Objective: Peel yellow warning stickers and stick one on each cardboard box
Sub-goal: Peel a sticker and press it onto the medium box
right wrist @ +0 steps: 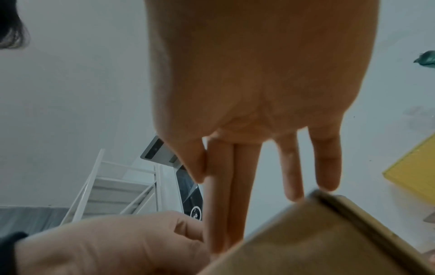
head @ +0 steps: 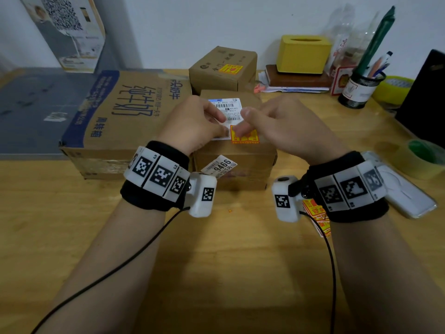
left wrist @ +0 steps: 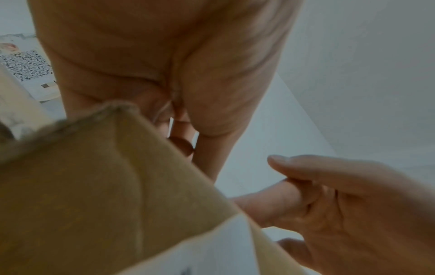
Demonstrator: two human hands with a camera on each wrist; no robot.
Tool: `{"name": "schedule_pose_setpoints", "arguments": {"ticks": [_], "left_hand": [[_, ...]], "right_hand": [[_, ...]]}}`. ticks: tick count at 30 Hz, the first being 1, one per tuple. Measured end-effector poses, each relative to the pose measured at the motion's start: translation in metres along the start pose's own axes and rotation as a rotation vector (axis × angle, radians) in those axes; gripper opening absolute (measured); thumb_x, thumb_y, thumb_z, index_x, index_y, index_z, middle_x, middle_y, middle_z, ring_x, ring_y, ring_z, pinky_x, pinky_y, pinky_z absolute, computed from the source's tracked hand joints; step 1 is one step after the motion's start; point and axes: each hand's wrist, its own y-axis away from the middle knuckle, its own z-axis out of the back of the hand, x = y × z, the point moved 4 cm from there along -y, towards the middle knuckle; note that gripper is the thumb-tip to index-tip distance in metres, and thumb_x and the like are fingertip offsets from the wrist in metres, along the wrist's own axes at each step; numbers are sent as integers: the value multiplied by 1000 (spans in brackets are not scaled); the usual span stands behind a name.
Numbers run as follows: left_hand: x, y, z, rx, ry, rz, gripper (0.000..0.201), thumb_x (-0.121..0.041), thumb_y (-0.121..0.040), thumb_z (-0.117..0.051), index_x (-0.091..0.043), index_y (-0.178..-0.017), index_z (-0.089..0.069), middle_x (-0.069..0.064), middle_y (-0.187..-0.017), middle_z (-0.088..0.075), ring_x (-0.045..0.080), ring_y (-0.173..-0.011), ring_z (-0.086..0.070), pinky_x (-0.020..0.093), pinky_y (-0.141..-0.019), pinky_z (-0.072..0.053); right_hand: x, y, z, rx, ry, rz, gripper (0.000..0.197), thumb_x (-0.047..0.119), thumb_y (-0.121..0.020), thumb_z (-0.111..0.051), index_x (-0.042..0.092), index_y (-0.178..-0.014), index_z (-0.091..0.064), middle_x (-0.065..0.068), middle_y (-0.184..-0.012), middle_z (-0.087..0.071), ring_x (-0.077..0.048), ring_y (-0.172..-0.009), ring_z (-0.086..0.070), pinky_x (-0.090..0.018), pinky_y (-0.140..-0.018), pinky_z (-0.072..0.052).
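Three cardboard boxes stand on the wooden table: a big milk carton (head: 120, 116) at left, a small box (head: 221, 68) at the back with a yellow sticker (head: 230, 68) on top, and a middle box (head: 236, 155). On the middle box a yellow warning sticker (head: 244, 138) lies beside a white shipping label (head: 226, 107). My right hand (head: 245, 127) presses straight fingers (right wrist: 235, 195) onto that sticker. My left hand (head: 216, 120) rests on the label just left of it, fingers curled (left wrist: 181, 143), with nothing seen in them. A sheet of yellow stickers (head: 315, 215) lies under my right wrist.
A yellow tissue box (head: 303, 54) on books, a mesh pen holder (head: 361, 90) and bottles stand at the back right. A tape roll (head: 423, 157), a white phone case (head: 407, 194) and a black object (head: 426, 100) are at the right. A tall printed carton (head: 67, 32) leans at the back left.
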Motion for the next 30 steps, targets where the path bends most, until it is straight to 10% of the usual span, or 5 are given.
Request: {"name": "schedule_pose_setpoints", "arguments": {"ticks": [12,18,22,26,30], "left_hand": [[0,-1,-1,8,21,-14,14,-12,-83,-77,-22,-91,-72,-6,-77,-68,3,-73,-62,18,-67,-46],[1,-3,-2,-10,-1,-13,17,-9,-85,-74,-25,-87,-70,-7,-77,-66,9,-79,-62,18,-67,-45],[0,-2,-2,-18,-15,-24,18,-11,-85,-74,-29,-83,-69,-6,-82,-69,8,-84,-65,22,-73,-49],[0,-2,-2,-14,-12,-19,21,-10,-85,-74,-30,-81,-67,-5,-84,-70,11,-89,-66,27,-81,-51],[-1,-2,-2,-21,-13,-20,20,-10,-85,-74,-30,-82,-68,-4,-86,-71,11,-91,-68,27,-82,-51]], "right_hand": [[-11,-8,-16,127,75,-41,65,77,-85,-30,41,-112,-78,2,-89,-70,-18,-130,-43,-49,-111,-35],[-7,-2,-3,175,133,-61,33,47,-101,-51,40,-96,-83,32,-87,-61,-1,-114,-53,-32,-109,-32],[-13,-8,-13,119,258,-33,46,58,-103,-39,40,-102,-81,6,-114,-72,-13,-145,-34,-54,-121,-7],[-14,-8,-8,129,169,-58,47,55,-98,-51,20,-97,-84,-8,-110,-74,-22,-130,-52,-41,-107,-40],[-17,-8,-6,143,101,-87,32,53,-99,-52,48,-86,-81,14,-87,-64,-16,-116,-56,-36,-103,-38]]}}
